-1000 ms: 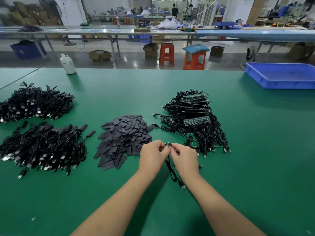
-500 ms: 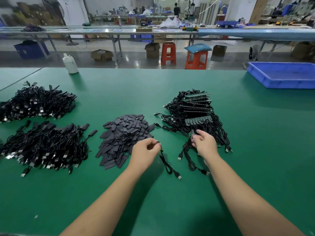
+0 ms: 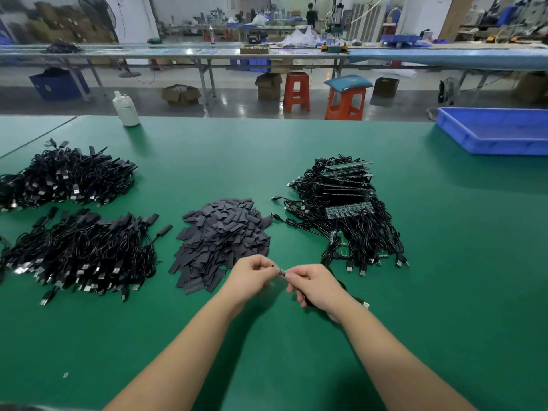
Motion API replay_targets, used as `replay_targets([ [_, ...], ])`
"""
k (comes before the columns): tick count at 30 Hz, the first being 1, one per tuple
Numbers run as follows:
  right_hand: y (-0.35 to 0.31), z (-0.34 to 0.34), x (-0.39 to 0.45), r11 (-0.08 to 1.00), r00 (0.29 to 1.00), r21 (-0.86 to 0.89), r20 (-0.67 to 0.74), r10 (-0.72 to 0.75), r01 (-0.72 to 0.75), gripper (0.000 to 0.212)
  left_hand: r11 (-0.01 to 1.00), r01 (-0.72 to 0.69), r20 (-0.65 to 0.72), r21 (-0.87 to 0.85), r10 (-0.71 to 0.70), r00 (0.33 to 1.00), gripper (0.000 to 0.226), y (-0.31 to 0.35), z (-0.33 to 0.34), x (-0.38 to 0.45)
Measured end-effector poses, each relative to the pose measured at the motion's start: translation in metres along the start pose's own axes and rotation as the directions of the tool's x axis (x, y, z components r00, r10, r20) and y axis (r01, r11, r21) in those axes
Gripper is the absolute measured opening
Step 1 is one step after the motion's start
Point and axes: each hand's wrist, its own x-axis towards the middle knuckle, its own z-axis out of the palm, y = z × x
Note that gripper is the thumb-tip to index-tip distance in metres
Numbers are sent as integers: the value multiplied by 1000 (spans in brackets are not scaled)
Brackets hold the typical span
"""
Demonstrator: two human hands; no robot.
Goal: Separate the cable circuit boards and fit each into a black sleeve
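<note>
My left hand and my right hand meet just above the green table, both pinching a small cable circuit board between their fingertips. Its black cable trails out under my right hand, ending in a USB plug. A heap of flat black sleeves lies just beyond my left hand. Right of it sits a pile of unseparated board strips with cables.
Two heaps of sleeved black cables lie at the left, one behind the other. A white bottle stands at the far table edge, and a blue tray sits at the far right. Stools and benches stand beyond the table.
My right hand came back from the pile of boards and joined my left hand. Both now pinch the small board, and the cable now trails under my right hand.
</note>
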Motion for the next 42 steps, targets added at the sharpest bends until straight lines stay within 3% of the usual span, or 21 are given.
replay_targets([
  [2,3,3,0,995,1000,-100,-16,22,-24,19,994,-14,7,108,13,1000,10,-12,-11,1],
  [3,3,5,0,989,999,-146,-20,31,-34,20,970,-25,-34,240,34,999,13,-18,-19,2],
  [4,4,7,1,982,999,-182,-22,41,-44,20,891,-21,-103,454,75,992,15,-25,-28,3],
  [6,4,11,3,969,998,-239,-24,59,-63,20,555,78,-225,828,201,953,20,-36,-47,1],
  [7,4,14,4,963,998,-259,-22,66,-69,21,434,133,-258,891,242,935,22,-41,-56,0],
  [8,5,17,4,960,997,-269,-17,72,-74,22,377,168,-277,911,256,926,25,-46,-63,0],
  [15,12,27,8,955,996,-285,22,87,-78,28,370,195,-297,908,242,924,22,-61,-74,-1],
  [22,17,23,10,955,997,-293,47,57,-41,20,331,214,-307,919,261,915,15,-58,-76,-1],
  [27,21,23,10,962,998,-271,47,40,-26,18,172,86,-141,981,342,929,16,-56,-76,-5],
  [31,22,22,11,962,998,-274,43,34,-21,19,119,-58,-8,991,494,869,30,-59,-76,-7],
  [36,22,21,9,961,998,-277,50,26,-11,19,213,92,-174,973,404,898,16,-66,-76,-10],
  [42,21,21,9,960,998,-281,52,28,-12,19,184,110,-176,977,395,902,22,-62,-83,-6],
])
